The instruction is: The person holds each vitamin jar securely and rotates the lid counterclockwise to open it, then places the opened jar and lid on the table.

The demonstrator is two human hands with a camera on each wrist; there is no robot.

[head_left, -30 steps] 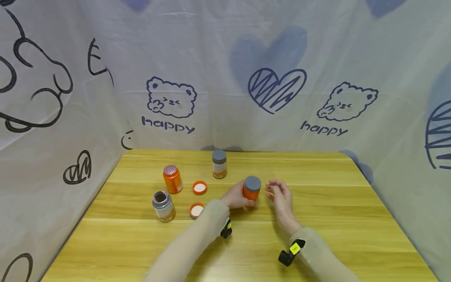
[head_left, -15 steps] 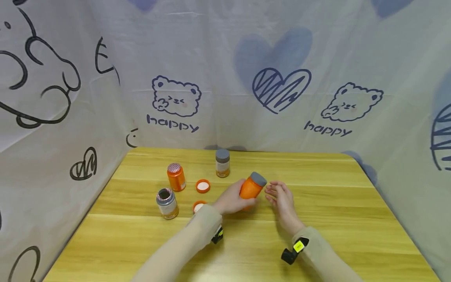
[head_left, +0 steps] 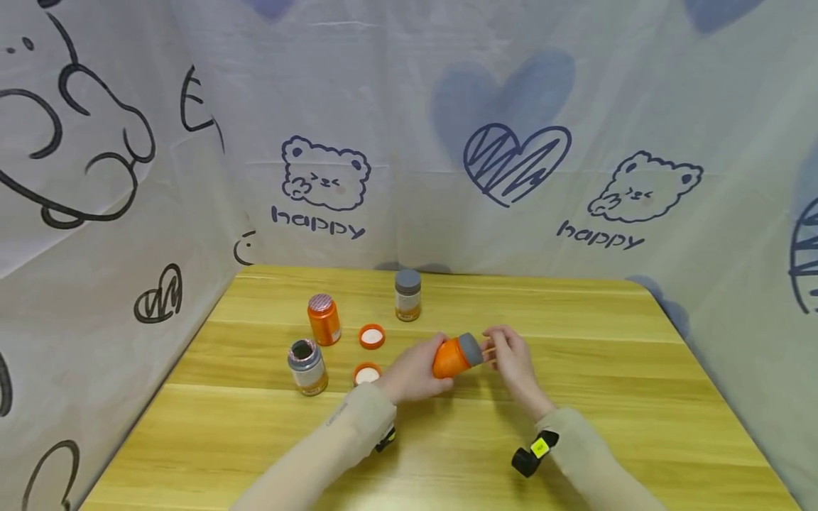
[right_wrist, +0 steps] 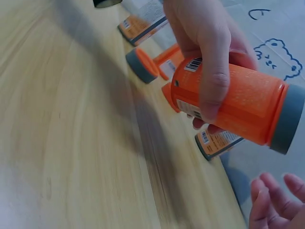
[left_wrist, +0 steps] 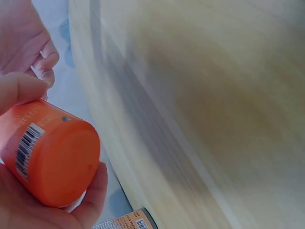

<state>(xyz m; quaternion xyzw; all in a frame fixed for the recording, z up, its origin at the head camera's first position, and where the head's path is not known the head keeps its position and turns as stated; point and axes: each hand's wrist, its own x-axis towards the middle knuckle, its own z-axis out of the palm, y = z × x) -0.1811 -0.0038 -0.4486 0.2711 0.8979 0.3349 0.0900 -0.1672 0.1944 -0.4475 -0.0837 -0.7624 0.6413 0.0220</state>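
Note:
My left hand (head_left: 412, 372) grips an orange pill bottle (head_left: 451, 358) around its body, fingers and thumb on opposite sides. The bottle is held above the table, tipped over so that its grey cap (head_left: 471, 349) points to the right. In the left wrist view the flat base and a barcode label (left_wrist: 30, 148) face the camera. My right hand (head_left: 513, 362) is beside the cap with loosely bent fingers; in the right wrist view its fingers (right_wrist: 271, 195) show a gap to the cap.
To the left stand an orange bottle (head_left: 324, 325) with a foil seal and an uncapped bottle (head_left: 307, 370) with torn foil. Two lids (head_left: 372, 337) lie inside up near them; the sleeve partly covers the nearer one. A grey-capped bottle (head_left: 407, 299) stands at the back.
My left hand has tilted the orange bottle from upright to nearly lying, cap toward the right hand. The right hand has barely moved; the head view has shifted slightly.

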